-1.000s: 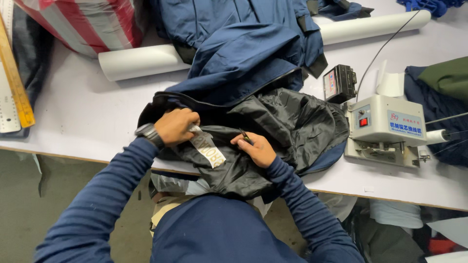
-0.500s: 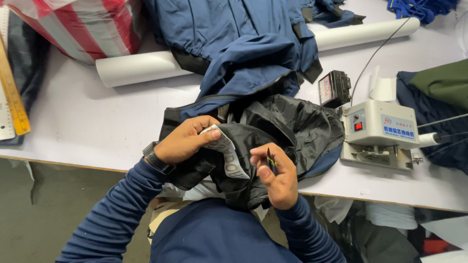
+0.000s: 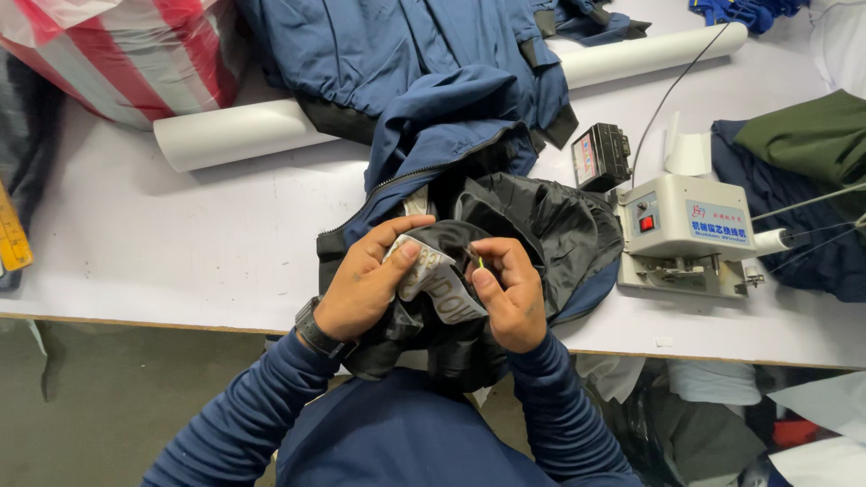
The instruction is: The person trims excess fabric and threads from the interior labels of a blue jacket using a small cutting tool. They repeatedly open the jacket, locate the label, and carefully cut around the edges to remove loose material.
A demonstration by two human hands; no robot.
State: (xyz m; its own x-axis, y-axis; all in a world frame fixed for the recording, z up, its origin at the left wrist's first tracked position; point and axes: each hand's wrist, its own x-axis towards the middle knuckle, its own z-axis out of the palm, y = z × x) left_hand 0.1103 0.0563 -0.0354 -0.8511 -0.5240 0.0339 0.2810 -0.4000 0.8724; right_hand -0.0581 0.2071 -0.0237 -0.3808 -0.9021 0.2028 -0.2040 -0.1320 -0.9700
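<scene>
A navy jacket (image 3: 433, 81) with black lining (image 3: 550, 221) lies across the white table (image 3: 180, 243), its lining bunched at the near edge. My left hand (image 3: 365, 284) pinches a pale printed label (image 3: 433, 280) sewn into that lining and holds the fabric up. My right hand (image 3: 510, 289) grips the lining beside the label, with a small thin tool with a yellow-green bit (image 3: 479, 261) between thumb and fingers. Both hands sit close together over the table's front edge.
A small white machine with a red switch (image 3: 686, 234) stands right of the jacket, a black box (image 3: 600, 155) behind it. Two white rolls (image 3: 234, 135) lie at the back. A red-striped bag (image 3: 135, 54) is at the back left; dark garments (image 3: 803, 171) pile at right.
My hands have lifted the bunched lining and come closer together. The label, earlier lying flat on the fabric, is now pinched up in my left fingers.
</scene>
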